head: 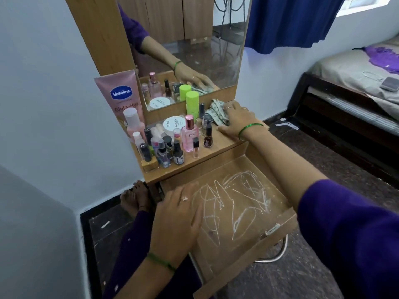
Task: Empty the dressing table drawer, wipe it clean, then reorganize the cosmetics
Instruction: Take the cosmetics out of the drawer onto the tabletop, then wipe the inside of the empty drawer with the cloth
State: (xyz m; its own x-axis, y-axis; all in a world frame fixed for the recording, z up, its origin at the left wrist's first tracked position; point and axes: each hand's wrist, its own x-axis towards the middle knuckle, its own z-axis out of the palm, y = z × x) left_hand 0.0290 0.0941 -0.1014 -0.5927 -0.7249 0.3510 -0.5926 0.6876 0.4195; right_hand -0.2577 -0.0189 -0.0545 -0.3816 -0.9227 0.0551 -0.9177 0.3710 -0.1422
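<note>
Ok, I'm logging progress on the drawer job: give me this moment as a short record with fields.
drawer: pulled open, emptied, white scribble marks on its floor
cosmetics: standing grouped on the dressing table top
cloth: on the top, under the right hand
left hand: flat on the drawer's left edge
stage: wiping not yet begun

Pale blue-white walls (54,61) are closing in the corner, with a dark speckled stone floor (323,169) running beneath them. A blue curtain (287,20) is hanging below a window (367,4) that is letting daylight in at the upper right. A dark-framed bed (345,83) is standing along the right wall, carrying a beige sheet, a purple cloth (384,57) and a phone (389,83). Small scraps of white paper (287,125) are lying on the floor beside it.
</note>
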